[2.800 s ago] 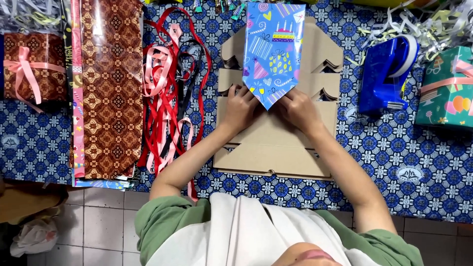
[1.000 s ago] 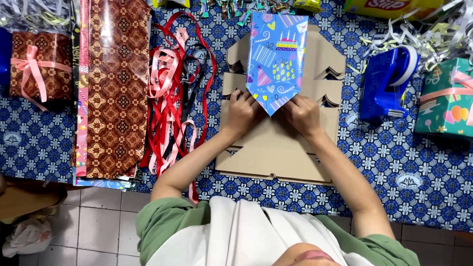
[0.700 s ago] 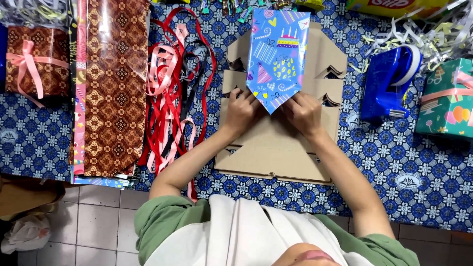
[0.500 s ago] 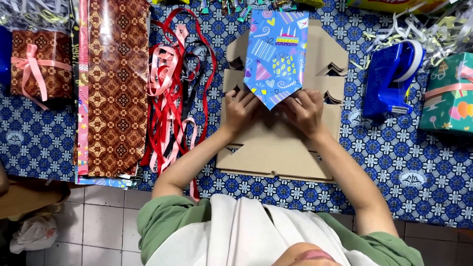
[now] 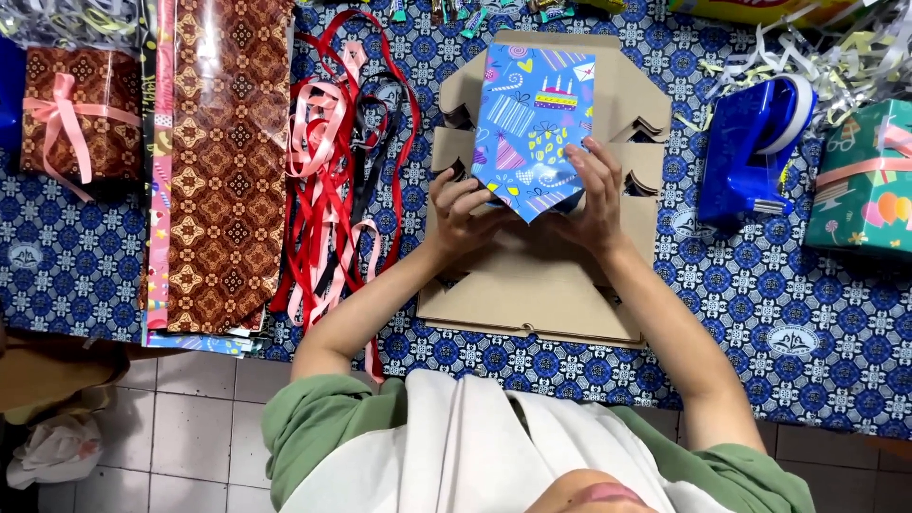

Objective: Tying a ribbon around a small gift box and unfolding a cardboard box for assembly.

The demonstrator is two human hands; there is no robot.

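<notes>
From the head view, looking straight down on the desk (image 5: 76, 285) with its blue patterned cloth, the person has a box wrapped in blue party paper (image 5: 532, 128) in both hands. It sits on a stack of flat cardboard box blanks (image 5: 532, 285), its far end away from the body and the near end folded to a point between the two hands.

The left hand (image 5: 461, 214) cups the near-left corner, fingers curled onto the paper edge. The right hand (image 5: 594, 195) lies on the near-right side, fingers spread along the flap and pressing it down. Both hands grip the package; neither is free.

Compared with a couple of seconds back, the package has hardly shifted on the cardboard. What has changed is the right hand, which has crept up onto the side of the pointed flap where it earlier sat lower, beside the tip. I'd judge the end fold is being creased and held flat, not yet fastened.

A blue tape dispenser (image 5: 750, 152) stands well to the right, untouched. To the left lie a tangle of red and pink ribbons (image 5: 332, 180) and a roll of brown patterned paper (image 5: 223, 161). A teal wrapped gift (image 5: 864, 180) sits at the far right edge.
</notes>
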